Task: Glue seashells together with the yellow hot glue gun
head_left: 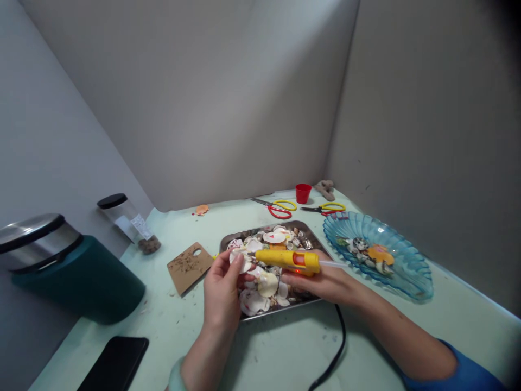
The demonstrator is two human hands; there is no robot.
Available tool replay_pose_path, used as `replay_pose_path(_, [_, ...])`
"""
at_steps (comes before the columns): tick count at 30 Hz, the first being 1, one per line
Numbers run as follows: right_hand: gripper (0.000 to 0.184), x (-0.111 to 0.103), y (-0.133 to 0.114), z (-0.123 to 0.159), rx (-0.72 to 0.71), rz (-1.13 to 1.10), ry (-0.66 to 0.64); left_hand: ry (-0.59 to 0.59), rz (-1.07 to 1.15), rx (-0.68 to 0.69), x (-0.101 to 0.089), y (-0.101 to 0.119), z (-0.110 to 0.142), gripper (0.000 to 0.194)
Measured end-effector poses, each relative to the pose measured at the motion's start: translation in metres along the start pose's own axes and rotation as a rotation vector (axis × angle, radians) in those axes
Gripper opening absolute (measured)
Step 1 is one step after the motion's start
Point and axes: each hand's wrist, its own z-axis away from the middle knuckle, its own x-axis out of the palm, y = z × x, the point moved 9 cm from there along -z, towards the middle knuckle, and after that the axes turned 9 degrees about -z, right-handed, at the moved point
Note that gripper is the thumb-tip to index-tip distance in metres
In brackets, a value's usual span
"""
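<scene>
My left hand (223, 285) pinches a white seashell (241, 262) between thumb and fingers. A yellow hot glue gun (287, 259) is in my right hand (325, 279), its nozzle pointing left at the shell; whether tip and shell touch, I cannot tell. A clear glue stick (334, 264) sticks out of the gun's back end, and a small red light glows on its body. Under both hands lies a metal tray (309, 231) heaped with shells of several shapes and colours. The gun's handle is mostly hidden by my right fingers.
A blue glass dish (415, 271) holding shells stands at right. Scissors (280, 208), more scissors (325, 208) and a red cup (303, 193) lie behind. Left are a stained brown board (189, 269), a jar (128, 222), a green bottle (81, 282) and a phone (116, 364). A black cord (340, 347) runs frontward.
</scene>
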Motion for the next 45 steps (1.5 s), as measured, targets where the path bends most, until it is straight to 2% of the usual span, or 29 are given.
replay_pose_path(4, [0.029, -0.002, 0.01, 0.002, 0.075, -0.043, 0.006, -0.023, 0.084, -0.04, 0.002, 0.0, -0.001, 0.042])
replay_pose_path(9, [0.027, -0.003, 0.016, 0.003, 0.147, -0.236, 0.028, -0.076, 0.142, -0.084, 0.006, -0.004, -0.002, 0.043])
replay_pose_path(15, [0.023, 0.004, 0.028, 0.005, 0.256, -0.343, -0.015, -0.099, 0.169, -0.091, 0.008, -0.004, -0.001, 0.042])
replay_pose_path(21, [0.033, 0.003, 0.043, 0.008, 0.338, -0.374, 0.04, -0.197, 0.118, -0.127, 0.016, -0.007, 0.003, 0.043])
replay_pose_path(24, [0.035, 0.002, 0.04, 0.008, 0.335, -0.386, 0.049, -0.234, 0.095, -0.132, 0.018, -0.008, 0.004, 0.042])
replay_pose_path(29, [0.031, 0.001, 0.035, 0.008, 0.331, -0.338, 0.019, -0.188, 0.12, -0.126, 0.015, -0.007, 0.002, 0.044])
replay_pose_path(34, [0.034, 0.001, 0.041, 0.009, 0.341, -0.33, 0.01, -0.159, 0.117, -0.109, 0.015, -0.005, 0.002, 0.049])
replay_pose_path(40, [0.038, -0.002, 0.043, 0.009, 0.334, -0.347, 0.072, -0.167, 0.062, -0.075, 0.016, -0.003, 0.006, 0.048])
replay_pose_path(45, [0.035, 0.0, 0.039, 0.007, 0.298, -0.29, 0.023, -0.124, 0.053, -0.039, 0.011, 0.001, 0.004, 0.049])
